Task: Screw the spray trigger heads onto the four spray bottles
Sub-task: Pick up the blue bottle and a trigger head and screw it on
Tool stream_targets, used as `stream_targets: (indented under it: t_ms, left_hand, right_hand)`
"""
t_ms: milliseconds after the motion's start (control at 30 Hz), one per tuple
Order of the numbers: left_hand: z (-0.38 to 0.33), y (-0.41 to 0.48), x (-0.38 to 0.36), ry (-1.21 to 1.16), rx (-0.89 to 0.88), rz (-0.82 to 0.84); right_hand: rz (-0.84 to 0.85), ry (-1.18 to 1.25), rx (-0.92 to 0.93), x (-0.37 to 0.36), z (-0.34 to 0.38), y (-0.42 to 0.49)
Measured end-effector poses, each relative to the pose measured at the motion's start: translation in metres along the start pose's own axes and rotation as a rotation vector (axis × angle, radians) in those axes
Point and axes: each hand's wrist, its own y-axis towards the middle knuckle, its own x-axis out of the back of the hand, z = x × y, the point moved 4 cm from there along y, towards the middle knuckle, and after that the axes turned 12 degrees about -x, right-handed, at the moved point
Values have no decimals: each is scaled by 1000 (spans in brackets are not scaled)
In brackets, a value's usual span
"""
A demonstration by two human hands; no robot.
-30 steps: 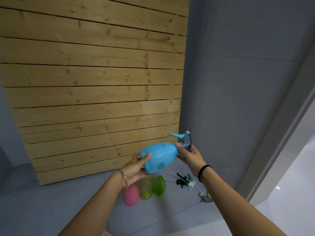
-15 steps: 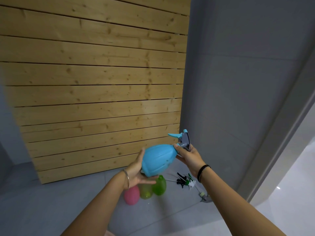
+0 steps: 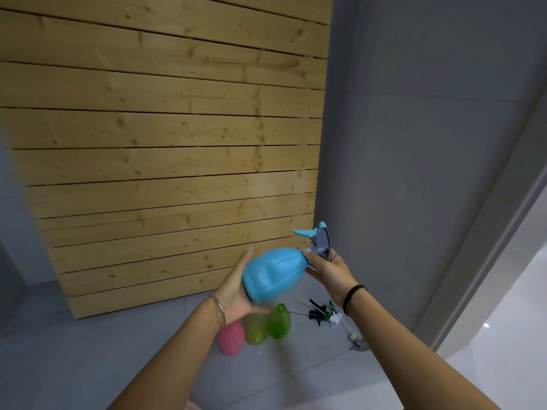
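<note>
A blue spray bottle (image 3: 273, 272) is held tilted in the air, its neck pointing up and right. My left hand (image 3: 235, 292) cups its base with the fingers spread along the side. At the neck sits a grey and blue trigger head (image 3: 321, 242), and my right hand (image 3: 330, 269) grips it at the collar. On the floor below lie a pink bottle (image 3: 231, 338), a yellow-green bottle (image 3: 254, 329) and a green bottle (image 3: 278, 321). Loose trigger heads (image 3: 324, 315) with thin tubes lie to their right.
A wooden slatted panel (image 3: 165, 161) leans against the wall behind the bottles. A grey wall (image 3: 414, 173) stands at the right with a door frame (image 3: 485, 232) beyond it. The floor (image 3: 74, 365) is grey tile.
My left hand has slid further under the bottle's base, and its fingers have opened out along the side. The bottle has turned slightly while the right hand stays on the trigger head.
</note>
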Motion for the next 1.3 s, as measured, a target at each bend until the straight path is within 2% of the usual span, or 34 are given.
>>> stream_targets:
  t_ms: [33, 67, 167, 267, 333, 567, 733, 800, 900, 967, 1100, 1167, 1300]
  left_hand:
    - [2, -1, 1, 4, 45, -23]
    - [2, 1, 3, 50, 18, -39]
    - [-9, 7, 7, 43, -187, -57]
    - [-6, 1, 4, -33, -37, -20]
    - [-2, 0, 7, 2, 12, -75]
    - [-24, 1, 11, 192, -334, -180]
    - [-41, -1, 32, 277, -415, -251]
    - [-44, 1, 44, 261, -399, -249]
    - [-41, 6, 65, 160, -315, -205]
    - [-36, 9, 78, 35, -256, -242]
    - [-30, 16, 114, -90, -194, -385]
    - [-27, 17, 132, -28, -154, -438]
    - [-18, 18, 180, 407, -20, -610]
  right_hand:
    - [4, -11, 4, -1, 0, 0]
    - [6, -14, 8, -2, 0, 0]
    - [-3, 13, 24, 0, 2, 1]
    - [-11, -16, 48, -2, 2, 1]
    - [2, -45, 55, -8, 0, 1]
    - [-52, 104, 76, -29, 3, 5]
    - [-66, 230, 14, -50, -3, 12]
    - [-68, 220, 3, -59, -5, 17]
    - [-16, 55, -18, -71, -8, 30]
    - [91, -38, -72, -79, -9, 38]
    - [305, -56, -204, -103, -17, 56]
    - [330, -113, -239, -116, -31, 68]
    - [275, -265, -282, -130, -64, 100]
